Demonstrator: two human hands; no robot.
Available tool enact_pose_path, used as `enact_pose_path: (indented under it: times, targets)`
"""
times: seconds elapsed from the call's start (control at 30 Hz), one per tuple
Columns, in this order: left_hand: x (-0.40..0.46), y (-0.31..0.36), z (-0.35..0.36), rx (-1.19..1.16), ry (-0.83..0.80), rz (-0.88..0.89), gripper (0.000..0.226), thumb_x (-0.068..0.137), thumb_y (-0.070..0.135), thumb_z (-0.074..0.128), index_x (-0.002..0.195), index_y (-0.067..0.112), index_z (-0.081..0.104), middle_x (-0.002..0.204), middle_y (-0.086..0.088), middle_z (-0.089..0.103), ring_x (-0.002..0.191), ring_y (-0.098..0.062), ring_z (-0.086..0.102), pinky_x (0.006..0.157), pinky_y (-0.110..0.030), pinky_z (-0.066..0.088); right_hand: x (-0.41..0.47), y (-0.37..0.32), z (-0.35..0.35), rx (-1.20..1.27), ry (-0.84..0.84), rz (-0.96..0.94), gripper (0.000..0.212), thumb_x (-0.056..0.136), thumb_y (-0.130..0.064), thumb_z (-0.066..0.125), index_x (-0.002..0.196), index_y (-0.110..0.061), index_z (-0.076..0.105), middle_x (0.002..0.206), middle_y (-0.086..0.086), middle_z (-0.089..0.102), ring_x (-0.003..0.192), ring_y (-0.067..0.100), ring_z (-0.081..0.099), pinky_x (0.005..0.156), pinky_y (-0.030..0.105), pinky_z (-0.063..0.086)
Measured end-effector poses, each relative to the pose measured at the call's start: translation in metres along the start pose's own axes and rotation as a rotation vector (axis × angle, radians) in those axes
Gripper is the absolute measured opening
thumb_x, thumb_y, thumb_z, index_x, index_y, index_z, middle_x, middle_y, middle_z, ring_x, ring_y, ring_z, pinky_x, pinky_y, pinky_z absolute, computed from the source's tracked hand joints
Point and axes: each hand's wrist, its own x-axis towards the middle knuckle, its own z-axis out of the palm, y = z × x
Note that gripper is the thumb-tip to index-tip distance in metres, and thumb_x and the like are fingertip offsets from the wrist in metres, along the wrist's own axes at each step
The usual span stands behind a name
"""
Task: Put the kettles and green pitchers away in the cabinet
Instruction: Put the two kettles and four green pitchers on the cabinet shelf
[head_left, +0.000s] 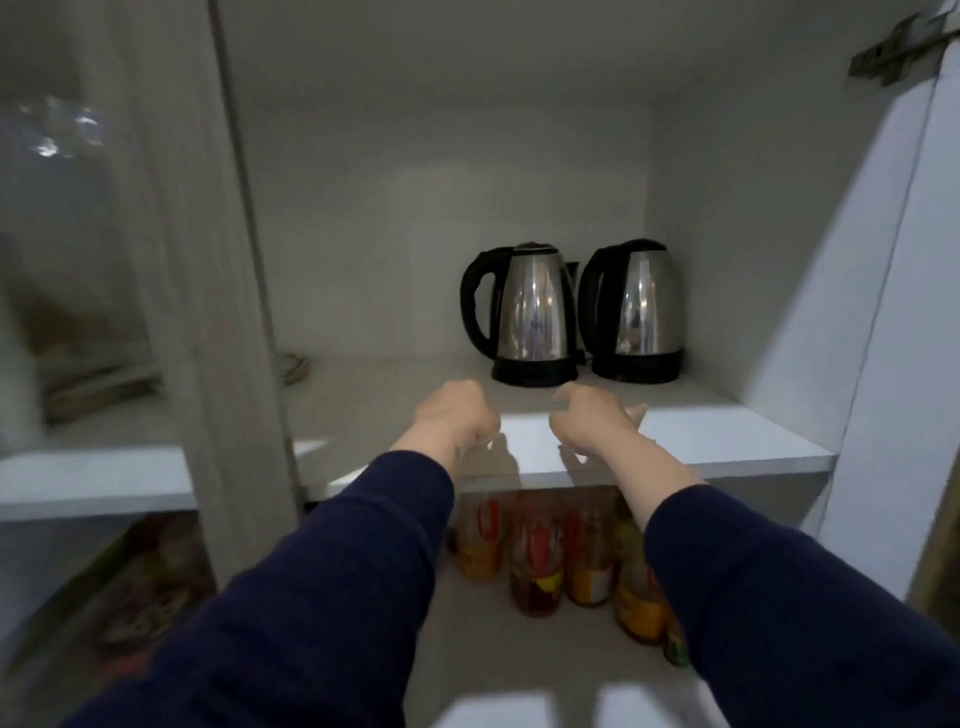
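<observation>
Nearest the camera, two arms in dark navy sleeves reach forward into the open white cabinet. The left hand (454, 413) hangs over the front of the white shelf board (727, 441), its fingers curled loosely inward and gripping nothing. The right hand (592, 415) sits just beside it, fingers half bent and a little spread, also empty; neither hand touches a kettle.

Below the shelf, a cluster of glass bottles with orange and red contents (540, 561) stands on the lower level, blurred.

Further in, on the shelf itself, the left stainless-steel kettle with a black handle and base (530, 317) stands upright just ahead of the hands. The right stainless-steel kettle of the same make (641, 312) stands close beside it, toward the right wall; whether the two touch is hard to tell. Both handles point left. At the far left of the shelf lies a pale coiled cord (296, 366).

No green pitchers are in sight, so the kettles' part looks done and the pitchers appear to remain. To finish this step well, the hands should draw back low and straight, clear of the shelf edge, without nudging the near kettle. The open space to the left of the kettles seems the natural room for the pitchers, so the kettles are best left tucked to the right.
</observation>
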Motion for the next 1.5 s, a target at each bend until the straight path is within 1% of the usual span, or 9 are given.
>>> enact_pose_path:
  times: [0.17,0.3,0.47,0.63,0.83,0.97,1.07,1.27,1.5]
  targets:
    - [-0.094,-0.035,-0.006,-0.026,0.093,-0.129,0.044,0.089,0.021,0.049,0.132,0.022,0.056,0.131,-0.004,0.061,0.117,-0.027,0.058,0.091,-0.034,0.051,-0.068,-0.028,0.023,0.086,-0.024,-0.171,0.044,0.089,-0.018,0.047,0.131,-0.031,0.053,0.132,0.007,0.055,0.135,0.031,0.037,0.117,0.057,0.002]
    - [-0.180,-0.078,-0.010,-0.049,0.161,-0.296,0.038,0.088,0.024,0.048,0.123,0.023,0.061,0.125,-0.006,0.063,0.113,-0.028,0.060,0.092,-0.037,0.051,-0.138,-0.066,0.051,0.142,-0.049,-0.390,0.033,0.090,-0.017,0.047,0.117,-0.031,0.060,0.131,0.005,0.055,0.129,0.030,0.044,0.116,0.054,0.016]
    - [-0.304,-0.133,-0.037,-0.004,0.174,-0.541,0.035,0.085,0.020,0.046,0.115,0.021,0.064,0.118,-0.006,0.065,0.107,-0.030,0.062,0.089,-0.038,0.052,-0.227,-0.123,0.087,0.180,-0.264,-0.607,0.031,0.090,-0.022,0.046,0.113,-0.034,0.063,0.131,0.002,0.057,0.129,0.031,0.044,0.115,0.059,0.014]
    - [-0.433,-0.192,-0.073,0.041,0.266,-0.824,0.033,0.085,0.018,0.049,0.114,0.020,0.066,0.120,-0.006,0.064,0.114,-0.030,0.059,0.079,-0.031,0.043,-0.328,-0.194,0.112,0.263,-0.419,-0.799,0.028,0.090,-0.022,0.048,0.110,-0.033,0.064,0.127,0.001,0.061,0.126,0.030,0.048,0.115,0.054,0.018]
    - [-0.588,-0.243,-0.101,0.011,0.369,-1.122,0.042,0.083,0.010,0.044,0.118,0.021,0.063,0.125,-0.002,0.062,0.114,-0.026,0.058,0.089,-0.033,0.048,-0.465,-0.274,0.142,0.271,-0.546,-1.003,0.031,0.089,-0.018,0.048,0.113,-0.028,0.063,0.121,0.002,0.063,0.116,0.027,0.055,0.099,0.039,0.040]
    - [-0.692,-0.280,-0.114,0.032,0.417,-1.284,0.045,0.087,0.013,0.041,0.127,0.024,0.058,0.131,-0.002,0.060,0.118,-0.025,0.057,0.088,-0.033,0.047,-0.562,-0.321,0.171,0.297,-0.702,-1.129,0.031,0.085,-0.016,0.046,0.109,-0.031,0.059,0.117,0.002,0.061,0.107,0.024,0.056,0.100,0.048,0.042]
    - [-0.765,-0.309,-0.122,0.010,0.447,-1.381,0.045,0.088,0.016,0.040,0.128,0.024,0.057,0.134,-0.001,0.058,0.120,-0.025,0.056,0.097,-0.037,0.048,-0.632,-0.348,0.187,0.286,-0.768,-1.203,0.031,0.088,-0.016,0.045,0.113,-0.029,0.059,0.119,0.002,0.060,0.108,0.024,0.056,0.098,0.045,0.044]
    - [-0.887,-0.360,-0.123,-0.029,0.510,-1.575,0.040,0.089,0.021,0.045,0.127,0.025,0.057,0.132,-0.003,0.058,0.119,-0.028,0.056,0.098,-0.038,0.047,-0.756,-0.383,0.237,0.255,-0.948,-1.278,0.032,0.089,-0.015,0.044,0.116,-0.024,0.058,0.121,0.006,0.057,0.109,0.027,0.056,0.096,0.044,0.047]
    - [-0.953,-0.429,-0.104,-0.178,0.646,-1.676,0.048,0.090,0.031,0.052,0.136,0.017,0.044,0.140,-0.009,0.048,0.122,-0.031,0.054,0.099,-0.041,0.047,-0.826,-0.427,0.289,0.214,-1.048,-1.282,0.032,0.089,-0.015,0.045,0.117,-0.022,0.058,0.120,0.008,0.058,0.105,0.027,0.058,0.090,0.037,0.050]
